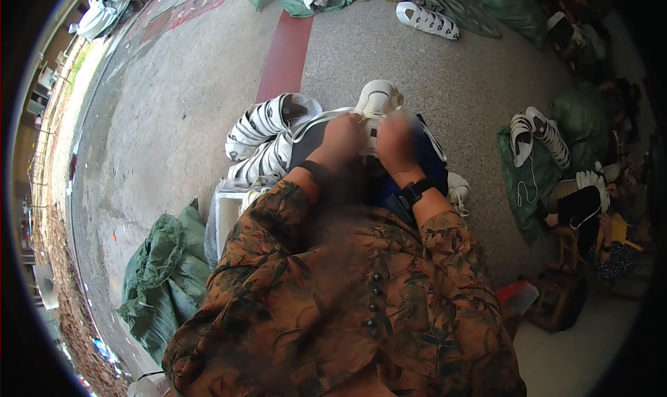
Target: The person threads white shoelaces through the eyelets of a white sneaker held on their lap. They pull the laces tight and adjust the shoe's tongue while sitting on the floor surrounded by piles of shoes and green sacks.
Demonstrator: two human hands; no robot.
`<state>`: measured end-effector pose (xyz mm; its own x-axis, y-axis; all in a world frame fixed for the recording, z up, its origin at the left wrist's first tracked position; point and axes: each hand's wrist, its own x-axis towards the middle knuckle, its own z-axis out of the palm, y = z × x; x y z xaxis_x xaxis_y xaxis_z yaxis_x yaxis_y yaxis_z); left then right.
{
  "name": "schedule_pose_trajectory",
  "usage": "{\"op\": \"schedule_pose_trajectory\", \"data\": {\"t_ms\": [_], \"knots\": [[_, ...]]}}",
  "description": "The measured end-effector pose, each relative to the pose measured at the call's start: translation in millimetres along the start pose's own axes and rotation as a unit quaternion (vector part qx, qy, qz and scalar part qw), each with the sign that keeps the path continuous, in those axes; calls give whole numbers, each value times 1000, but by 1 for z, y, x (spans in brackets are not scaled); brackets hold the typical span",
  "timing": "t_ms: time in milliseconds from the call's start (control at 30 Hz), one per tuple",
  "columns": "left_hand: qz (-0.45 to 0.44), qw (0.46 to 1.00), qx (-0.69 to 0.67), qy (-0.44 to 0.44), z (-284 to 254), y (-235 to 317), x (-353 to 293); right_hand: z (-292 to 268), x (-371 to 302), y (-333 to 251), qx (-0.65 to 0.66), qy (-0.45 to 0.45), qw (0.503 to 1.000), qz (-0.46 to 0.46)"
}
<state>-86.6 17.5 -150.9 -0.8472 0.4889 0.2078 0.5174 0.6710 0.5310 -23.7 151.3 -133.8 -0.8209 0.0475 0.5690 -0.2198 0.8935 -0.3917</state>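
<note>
A cream-white sneaker (379, 96) lies on my lap, its rounded toe pointing away from me. My left hand (342, 141) is closed at the sneaker's left side, and a white shoelace (318, 120) runs out from it to the left. On the other side, my right hand (397, 145) is curled in close against the lacing; it is blurred, and what its fingers hold is hidden. Part of the sneaker's tongue and opening shows between the two hands.
Several white strappy shoes (260, 129) are stacked at my left, above a white box (226, 220). A green sack (170, 272) slumps beside it. One more shoe (457, 188) sits by my right knee. To the right, a pair of sneakers (538, 136) rests on green sacking near another person (615, 237).
</note>
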Motion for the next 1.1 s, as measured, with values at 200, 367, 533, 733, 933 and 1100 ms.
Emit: {"op": "schedule_pose_trajectory", "data": {"t_ms": [200, 367, 533, 733, 933, 1100], "knots": [[-19, 990, -134, -50, -11, -11, 4, 33, 5, -1, -51, -69, 996, -2], [-65, 961, -265, -50, -16, -14, 2, 33, 13, -3, -93, -101, 990, -19], [-145, 944, -290, -58, -26, -2, -1, 2, 18, -7, -41, -119, 982, -143], [-86, 919, -385, -1, -7, 3, 0, -70, -29, 23, -79, -122, 989, -37], [135, 988, 67, -17, 9, 21, 20, -56, -26, 16, 37, -35, 996, -72], [131, 990, 57, 17, 5, 43, 11, -53, -32, 27, 62, -56, 996, -40]]}}
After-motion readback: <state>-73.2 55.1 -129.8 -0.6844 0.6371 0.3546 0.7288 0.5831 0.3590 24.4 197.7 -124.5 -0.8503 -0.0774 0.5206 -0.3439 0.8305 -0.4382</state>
